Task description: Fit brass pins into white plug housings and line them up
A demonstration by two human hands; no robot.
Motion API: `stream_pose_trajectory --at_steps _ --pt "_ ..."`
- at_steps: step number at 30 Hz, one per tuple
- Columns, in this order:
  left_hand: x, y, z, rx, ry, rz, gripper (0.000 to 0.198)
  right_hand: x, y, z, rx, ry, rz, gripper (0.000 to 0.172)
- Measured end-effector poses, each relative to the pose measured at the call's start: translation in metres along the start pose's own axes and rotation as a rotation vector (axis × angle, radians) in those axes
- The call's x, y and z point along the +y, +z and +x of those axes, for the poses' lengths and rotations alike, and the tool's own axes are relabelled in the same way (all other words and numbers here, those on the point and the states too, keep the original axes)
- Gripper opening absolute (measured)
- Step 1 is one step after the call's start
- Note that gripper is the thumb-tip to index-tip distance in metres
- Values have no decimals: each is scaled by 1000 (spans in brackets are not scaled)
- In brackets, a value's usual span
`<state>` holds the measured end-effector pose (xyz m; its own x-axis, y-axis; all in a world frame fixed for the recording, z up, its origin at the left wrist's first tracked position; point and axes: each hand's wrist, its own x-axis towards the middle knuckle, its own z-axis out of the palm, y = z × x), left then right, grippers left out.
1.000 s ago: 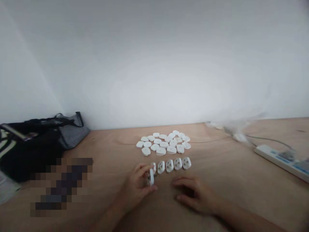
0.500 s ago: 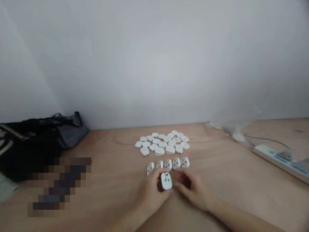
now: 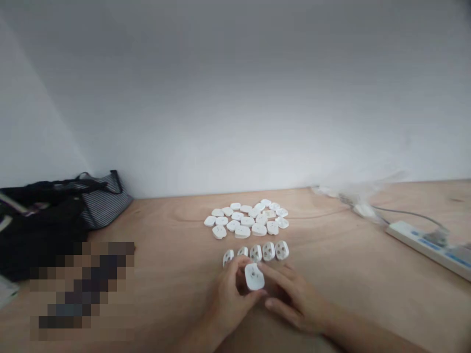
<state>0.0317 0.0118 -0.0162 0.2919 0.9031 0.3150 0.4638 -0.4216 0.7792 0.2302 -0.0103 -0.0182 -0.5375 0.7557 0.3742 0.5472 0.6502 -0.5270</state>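
A small white plug cover [image 3: 254,277] is held upright between both hands just above the wooden table [image 3: 176,245]. My left hand [image 3: 230,296] pinches its left side and lower edge. My right hand [image 3: 290,296] touches its right side with fingertips pressed together. Just beyond the hands, a row of several white plug covers [image 3: 268,251] stands on the table. Farther back lies a cluster of several flat white covers [image 3: 247,220].
A black and striped bag [image 3: 55,215] sits at the left against the wall. A white power strip [image 3: 429,245] with its cable and a crumpled clear plastic bag [image 3: 362,193] lie at the right. A blurred-out patch covers something at the lower left.
My left hand carried the cover rightward and turned its face toward me. My right hand came in from the right and now touches the cover.
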Motion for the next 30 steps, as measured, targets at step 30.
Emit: stream_pose_trajectory --at_steps 30 --pt "-45 -104 43 -446 -97 379 55 1 -1 -5 -56 77 127 65"
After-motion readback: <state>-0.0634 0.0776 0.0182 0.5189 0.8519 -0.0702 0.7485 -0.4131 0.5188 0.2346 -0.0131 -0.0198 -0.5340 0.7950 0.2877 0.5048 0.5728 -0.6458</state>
